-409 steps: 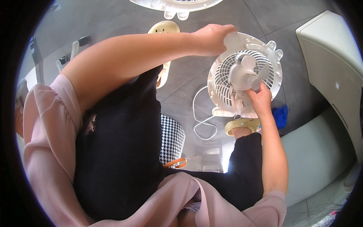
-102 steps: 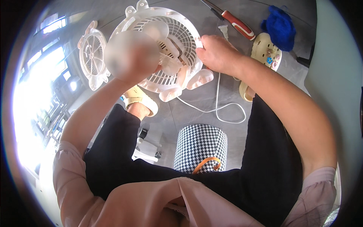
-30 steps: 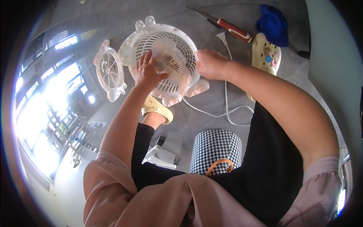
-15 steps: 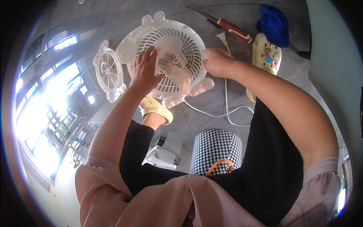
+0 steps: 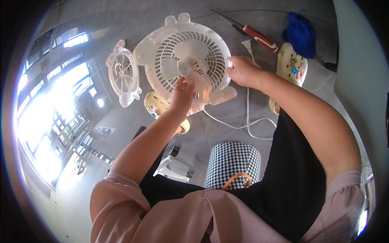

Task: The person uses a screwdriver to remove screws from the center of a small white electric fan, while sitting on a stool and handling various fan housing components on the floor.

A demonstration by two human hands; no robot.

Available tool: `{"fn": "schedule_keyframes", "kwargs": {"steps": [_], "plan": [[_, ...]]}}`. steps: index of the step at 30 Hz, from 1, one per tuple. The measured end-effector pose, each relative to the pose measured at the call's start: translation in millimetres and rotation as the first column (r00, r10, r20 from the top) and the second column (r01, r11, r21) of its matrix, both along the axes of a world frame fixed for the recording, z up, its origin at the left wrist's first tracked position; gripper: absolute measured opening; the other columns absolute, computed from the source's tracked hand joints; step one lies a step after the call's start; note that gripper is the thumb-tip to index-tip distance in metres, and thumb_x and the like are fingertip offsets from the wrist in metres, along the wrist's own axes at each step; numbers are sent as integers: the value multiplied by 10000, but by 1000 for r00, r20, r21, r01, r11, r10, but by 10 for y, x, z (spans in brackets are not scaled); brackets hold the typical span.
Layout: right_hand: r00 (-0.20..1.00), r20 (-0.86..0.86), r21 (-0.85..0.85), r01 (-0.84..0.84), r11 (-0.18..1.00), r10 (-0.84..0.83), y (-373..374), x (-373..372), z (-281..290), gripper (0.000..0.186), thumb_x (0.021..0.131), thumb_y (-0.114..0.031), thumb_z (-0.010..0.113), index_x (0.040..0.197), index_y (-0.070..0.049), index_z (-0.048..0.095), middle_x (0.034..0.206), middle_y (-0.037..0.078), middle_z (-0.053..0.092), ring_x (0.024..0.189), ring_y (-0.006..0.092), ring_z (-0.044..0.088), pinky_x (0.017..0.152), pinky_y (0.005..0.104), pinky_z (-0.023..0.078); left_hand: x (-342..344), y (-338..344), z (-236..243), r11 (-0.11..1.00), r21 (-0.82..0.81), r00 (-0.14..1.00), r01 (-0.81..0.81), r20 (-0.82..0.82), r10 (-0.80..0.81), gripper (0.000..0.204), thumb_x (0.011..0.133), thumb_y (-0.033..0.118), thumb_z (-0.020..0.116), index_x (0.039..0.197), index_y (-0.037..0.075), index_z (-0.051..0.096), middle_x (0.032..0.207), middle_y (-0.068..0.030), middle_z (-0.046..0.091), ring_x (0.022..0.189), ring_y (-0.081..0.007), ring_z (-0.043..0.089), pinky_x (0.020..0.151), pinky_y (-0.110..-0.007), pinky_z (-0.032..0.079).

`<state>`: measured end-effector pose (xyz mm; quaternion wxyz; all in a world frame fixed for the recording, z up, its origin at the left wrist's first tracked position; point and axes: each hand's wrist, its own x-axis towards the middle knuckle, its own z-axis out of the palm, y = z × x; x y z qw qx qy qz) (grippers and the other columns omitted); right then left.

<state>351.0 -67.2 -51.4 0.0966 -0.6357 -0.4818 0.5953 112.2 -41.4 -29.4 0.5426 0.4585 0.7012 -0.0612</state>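
A white plastic fan housing with a round grille rises above my feet near the upper middle, pale blades and a hub in its centre. My left hand is at the lower blade, just under the hub, fingers bent and closed on it. The fingers of my right hand are closed on the housing’s right rim. To the left is a separate round white front grille. A white power cord runs from below the housing and loops on the floor, its plug lying to the upper right.
A red-handled screwdriver and a blue cloth lie at upper right beside my cream clog. A houndstooth stool is between my legs, near a white chair base. A pale panel borders the right, bright windows the left.
My left hand has moved down and right from the upper-left blade to the lower blade, fingers more curled. The housing and my right hand sit slightly farther right in the view.
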Motion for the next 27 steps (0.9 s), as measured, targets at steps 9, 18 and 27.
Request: {"fn": "schedule_keyframes", "kwargs": {"steps": [9, 18, 27], "plan": [[960, 265, -64, -77, 995, 92, 100, 39, 363, 325, 834, -311, 558, 919, -14, 657, 919, 184, 660, 884, 346, 636, 780, 423, 501, 96, 119, -197, 819, -18, 799, -573, 213, 563, 290, 944, 242, 518, 1102, 0, 545, 1030, -94, 602, 907, -152, 586, 747, -276, 482], [999, -32, -111, 28, 993, -31, 159, -493, 182, 315, 882, -212, 479, 1095, 2, 569, 1046, 237, 611, 994, 385, 580, 850, 434, 463, 284, 94, -216, 711, 71, 713, -700, 137, 688, 154, 844, 121, 600, 947, 19, 651, 760, -10, 593, 631, -89, 492, 607, -247, 421], [936, -115, -249, 296, 922, -331, 265, -802, -171, 336, 911, -198, 408, 1164, -25, 547, 1095, 221, 605, 997, 396, 578, 856, 444, 460, 326, 112, -148, 663, 39, 658, -747, 188, 730, 167, 810, 84, 554, 922, -8, 638, 757, -31, 597, 666, -128, 527, 622, -293, 423]]}}
